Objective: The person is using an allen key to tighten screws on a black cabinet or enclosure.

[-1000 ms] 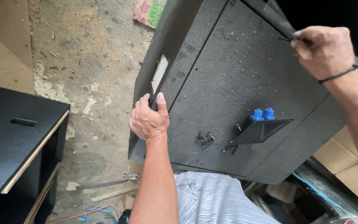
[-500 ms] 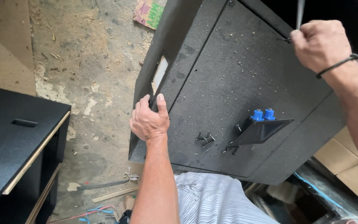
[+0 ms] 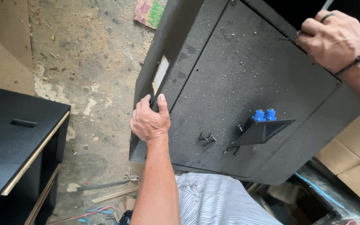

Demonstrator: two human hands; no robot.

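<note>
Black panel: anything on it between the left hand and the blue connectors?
Yes. In the head view, loose dark screws lie on the black panel between the left hand and the blue connectors; more screws sit by the black recessed plate.

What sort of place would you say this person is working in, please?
Probably a small workshop where speaker cabinets are built. A black textured cabinet carries a recessed plate with blue sockets and loose screws, and the concrete floor is strewn with sawdust and wood offcuts.

L hand (image 3: pixel 150 121) grips black cabinet (image 3: pixel 238 83) edge.
</note>
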